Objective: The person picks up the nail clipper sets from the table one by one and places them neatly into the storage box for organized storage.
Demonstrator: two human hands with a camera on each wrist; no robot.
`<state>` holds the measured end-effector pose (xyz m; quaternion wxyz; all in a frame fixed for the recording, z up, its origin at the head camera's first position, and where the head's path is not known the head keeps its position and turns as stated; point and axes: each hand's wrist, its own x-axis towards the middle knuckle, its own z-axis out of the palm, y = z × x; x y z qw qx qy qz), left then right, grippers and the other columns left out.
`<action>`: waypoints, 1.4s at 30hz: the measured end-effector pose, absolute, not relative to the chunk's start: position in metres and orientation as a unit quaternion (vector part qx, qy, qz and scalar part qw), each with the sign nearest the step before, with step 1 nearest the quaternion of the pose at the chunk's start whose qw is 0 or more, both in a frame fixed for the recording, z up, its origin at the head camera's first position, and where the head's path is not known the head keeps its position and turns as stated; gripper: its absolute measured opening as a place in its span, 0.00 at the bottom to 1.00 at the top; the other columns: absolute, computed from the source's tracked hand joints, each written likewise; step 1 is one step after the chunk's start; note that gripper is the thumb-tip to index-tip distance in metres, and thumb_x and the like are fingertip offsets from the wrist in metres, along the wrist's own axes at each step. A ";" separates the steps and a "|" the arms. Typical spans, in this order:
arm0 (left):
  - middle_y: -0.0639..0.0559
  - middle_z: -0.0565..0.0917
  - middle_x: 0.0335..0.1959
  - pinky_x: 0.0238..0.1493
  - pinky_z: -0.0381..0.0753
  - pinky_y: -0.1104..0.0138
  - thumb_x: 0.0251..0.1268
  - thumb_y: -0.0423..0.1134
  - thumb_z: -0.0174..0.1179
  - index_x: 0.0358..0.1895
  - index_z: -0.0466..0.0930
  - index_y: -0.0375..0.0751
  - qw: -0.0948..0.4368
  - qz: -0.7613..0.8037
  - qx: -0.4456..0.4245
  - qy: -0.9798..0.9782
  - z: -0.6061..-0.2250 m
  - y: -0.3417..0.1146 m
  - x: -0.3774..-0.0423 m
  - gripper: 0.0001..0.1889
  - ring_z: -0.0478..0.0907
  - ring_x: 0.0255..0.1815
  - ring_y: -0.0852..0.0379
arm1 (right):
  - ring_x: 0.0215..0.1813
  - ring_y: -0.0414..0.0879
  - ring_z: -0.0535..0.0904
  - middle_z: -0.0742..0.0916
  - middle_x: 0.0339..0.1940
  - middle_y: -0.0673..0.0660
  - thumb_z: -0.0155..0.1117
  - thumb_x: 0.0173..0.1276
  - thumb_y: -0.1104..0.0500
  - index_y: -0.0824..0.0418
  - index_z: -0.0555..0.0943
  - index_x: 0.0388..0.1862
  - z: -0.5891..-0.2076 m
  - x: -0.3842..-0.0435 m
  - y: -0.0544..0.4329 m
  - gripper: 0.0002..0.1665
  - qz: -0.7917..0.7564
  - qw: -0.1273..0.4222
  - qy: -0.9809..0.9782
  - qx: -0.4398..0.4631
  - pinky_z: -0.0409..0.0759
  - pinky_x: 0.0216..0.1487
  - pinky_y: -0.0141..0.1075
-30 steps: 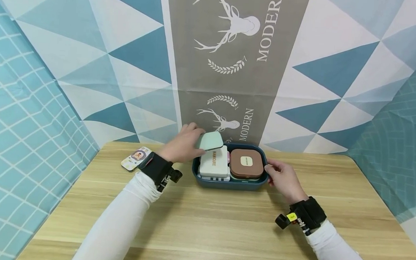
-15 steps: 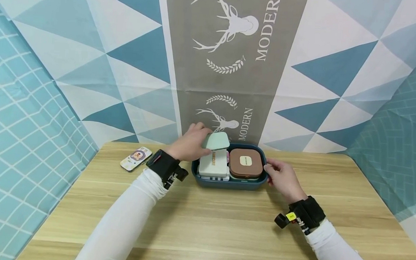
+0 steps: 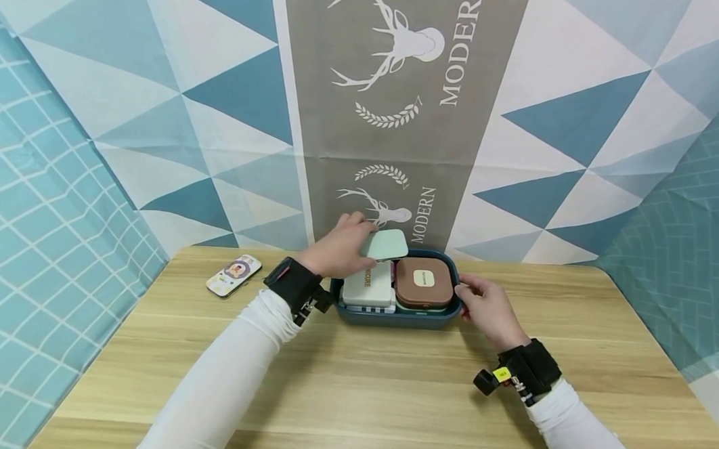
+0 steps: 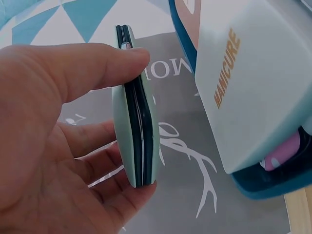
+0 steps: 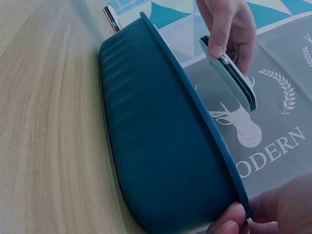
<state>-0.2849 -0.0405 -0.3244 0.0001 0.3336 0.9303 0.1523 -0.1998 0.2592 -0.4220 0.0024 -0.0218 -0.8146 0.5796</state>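
Observation:
My left hand (image 3: 341,247) holds a mint-green flat case (image 3: 390,244) above the far side of a dark blue storage basket (image 3: 396,320). In the left wrist view the case (image 4: 122,122) is seen edge-on, closed, with a small metal clasp under the thumb and the fingers on its other side. My right hand (image 3: 490,311) pinches the basket's right rim, thumb and fingers on either side of it. Inside the basket lie a white case lettered MANICURE (image 3: 368,289) on the left and a brown square case (image 3: 414,281) with a cream label on the right.
A cartoon-printed flat case (image 3: 234,275) lies on the wooden table (image 3: 375,388) at the left. Below the white case shows a black-and-white checked edge, and a pink item (image 4: 285,150) is tucked beside it. A patterned backdrop (image 3: 400,138) stands right behind the basket.
My left hand has moved to the right with the mint-green case, over the back of the basket. The right hand keeps its hold on the rim.

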 end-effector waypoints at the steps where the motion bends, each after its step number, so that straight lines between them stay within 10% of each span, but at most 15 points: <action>1: 0.39 0.71 0.65 0.63 0.71 0.56 0.70 0.42 0.72 0.74 0.72 0.31 0.001 0.152 0.334 0.930 -0.324 -0.039 -0.285 0.35 0.63 0.63 0.42 | 0.33 0.48 0.77 0.80 0.43 0.64 0.52 0.88 0.60 0.72 0.70 0.78 -0.422 -0.200 0.259 0.27 0.579 0.003 -0.815 -0.022 0.81 0.33 0.36; 42: 0.41 0.72 0.66 0.62 0.73 0.59 0.72 0.43 0.70 0.74 0.72 0.35 0.029 0.146 0.384 0.911 -0.334 0.030 -0.297 0.32 0.65 0.63 0.45 | 0.31 0.47 0.77 0.80 0.38 0.63 0.52 0.87 0.62 0.70 0.73 0.76 -0.422 -0.201 0.260 0.25 0.582 0.012 -0.813 -0.018 0.80 0.32 0.38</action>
